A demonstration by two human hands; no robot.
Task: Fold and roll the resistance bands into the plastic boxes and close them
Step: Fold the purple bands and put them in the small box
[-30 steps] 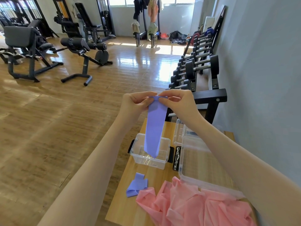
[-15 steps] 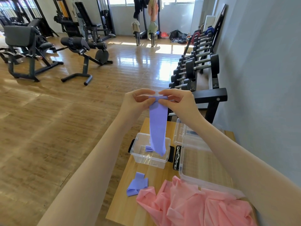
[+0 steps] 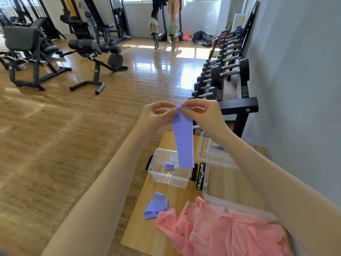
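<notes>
Purple band (image 3: pixel 183 140) hangs straight down from both hands, held up over the wooden table (image 3: pixel 145 209). Left hand (image 3: pixel 156 117) and right hand (image 3: pixel 204 117) each pinch the band's top edge between thumb & fingertips, knuckles nearly touching, edge bunched betw. them. Band's free lower end dangles over the small clear box (image 3: pixel 170 169), directly below the grip, tip level w/ the box's rim; can't tell if it touches. Inside that box, just left of the hanging end, a small rolled purple band (image 3: pixel 169 165) lies on the bottom. No brand, label or writing readable anywhere; the box wall shows a pale sticker-like patch, too blurred to read. Right of the small box, under the right forearm, a larger clear box (image 3: pixel 230 183) sits open, w/ another clear piece behind it. Black latches (image 3: pixel 201 176) show betw. the two boxes. Nearer the person than the grip, a folded purple band (image 3: pixel 156 206) lies flat on the table, its edge touching a heap of pink bands (image 3: pixel 221 231) that overlaps the big box's near rim. Both forearms cross the lower view & hide part of the table. Beyond the hands to the right, a dumbbell rack (image 3: pixel 227 78) along the wall; far left, gym benches (image 3: pixel 86 58) on the wood floor.
</notes>
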